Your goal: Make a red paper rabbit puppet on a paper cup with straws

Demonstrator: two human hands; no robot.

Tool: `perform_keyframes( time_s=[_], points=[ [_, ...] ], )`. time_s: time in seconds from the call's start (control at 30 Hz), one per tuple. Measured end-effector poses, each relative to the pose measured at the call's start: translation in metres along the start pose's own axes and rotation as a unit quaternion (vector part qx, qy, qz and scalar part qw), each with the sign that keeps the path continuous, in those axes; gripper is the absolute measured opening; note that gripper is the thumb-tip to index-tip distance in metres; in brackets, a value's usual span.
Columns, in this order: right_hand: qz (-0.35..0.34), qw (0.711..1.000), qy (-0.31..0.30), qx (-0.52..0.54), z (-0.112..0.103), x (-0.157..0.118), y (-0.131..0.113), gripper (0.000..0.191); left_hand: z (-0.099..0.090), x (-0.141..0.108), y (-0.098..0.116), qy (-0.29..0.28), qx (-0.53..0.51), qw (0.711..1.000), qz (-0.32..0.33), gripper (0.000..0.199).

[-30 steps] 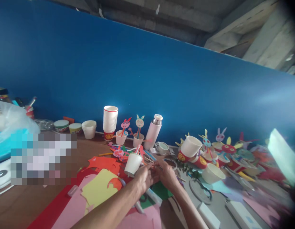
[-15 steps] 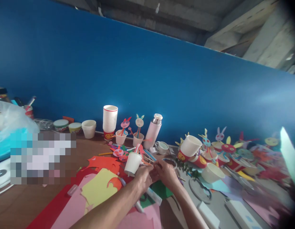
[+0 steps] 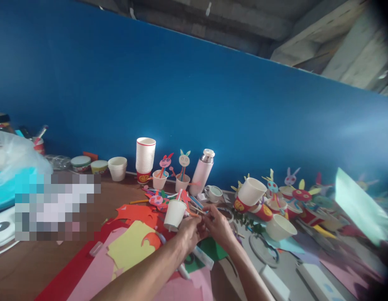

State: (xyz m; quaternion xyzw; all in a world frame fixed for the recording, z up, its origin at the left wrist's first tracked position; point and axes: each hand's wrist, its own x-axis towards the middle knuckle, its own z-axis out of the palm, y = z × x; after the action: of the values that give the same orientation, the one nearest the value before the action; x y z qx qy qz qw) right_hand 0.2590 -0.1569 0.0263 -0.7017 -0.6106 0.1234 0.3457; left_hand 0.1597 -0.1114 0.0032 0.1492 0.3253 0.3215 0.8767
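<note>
1. Sticks (image 3: 194, 210), thin and coloured, lie pinched between both hands just right of the tilted white paper cup (image 3: 174, 215), which serves as the landmark; how many sticks there are is too small to tell.
2. Far left of that cup, a clear plastic bag (image 3: 12, 152) and a white device (image 3: 1, 229) sit at the edge of the brown desk (image 3: 34, 263).
3. Left of and below the cup, red, pink and yellow paper sheets (image 3: 128, 246) lie spread flat.
4. Behind the cup, near the blue wall (image 3: 194, 104), stand a tall stack of cups (image 3: 145, 158), two cups holding bunny-faced puppets (image 3: 184, 161), and a pale pink flask (image 3: 202, 171).
5. Just below and right of the cup, the left hand (image 3: 190, 232) has its fingers pressed together on the sticks.
6. Touching it on the right, the right hand (image 3: 217, 225) pinches the same sticks with its fingertips.
7. Further right of the cup, a white cup (image 3: 250, 191) rests on a red one among more paper puppets (image 3: 294, 188).
</note>
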Motion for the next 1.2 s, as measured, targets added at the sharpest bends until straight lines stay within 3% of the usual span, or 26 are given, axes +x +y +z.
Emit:
perform_keyframes(
  time_s=[0.23, 0.43, 0.63, 0.83, 1.2],
  points=[
    [0.008, 0.999, 0.012, 0.029, 0.0037, 0.001, 0.0019, 0.02, 0.0018, -0.002, 0.0017, 0.035, 0.022, 0.999, 0.022, 0.011],
    [0.028, 0.998, 0.02, 0.043, -0.0002, 0.0047, 0.0059, 0.032, 0.0019, -0.0008, 0.0024, 0.048, 0.038, 0.998, 0.029, 0.009],
    [0.039, 0.999, 0.014, -0.006, -0.005, 0.0036, 0.0022, 0.039, 0.002, -0.0027, 0.0024, 0.048, 0.041, 0.997, 0.038, 0.009],
    [0.063, 0.998, 0.007, -0.03, -0.0036, 0.0019, 0.0022, 0.032, 0.004, -0.0041, 0.0025, 0.055, 0.046, 0.997, 0.043, 0.013],
    [0.038, 0.999, -0.004, -0.012, -0.0026, 0.0028, 0.0032, 0.026, 0.0031, -0.0055, 0.0028, 0.044, 0.045, 0.997, 0.034, 0.013]
  ],
)
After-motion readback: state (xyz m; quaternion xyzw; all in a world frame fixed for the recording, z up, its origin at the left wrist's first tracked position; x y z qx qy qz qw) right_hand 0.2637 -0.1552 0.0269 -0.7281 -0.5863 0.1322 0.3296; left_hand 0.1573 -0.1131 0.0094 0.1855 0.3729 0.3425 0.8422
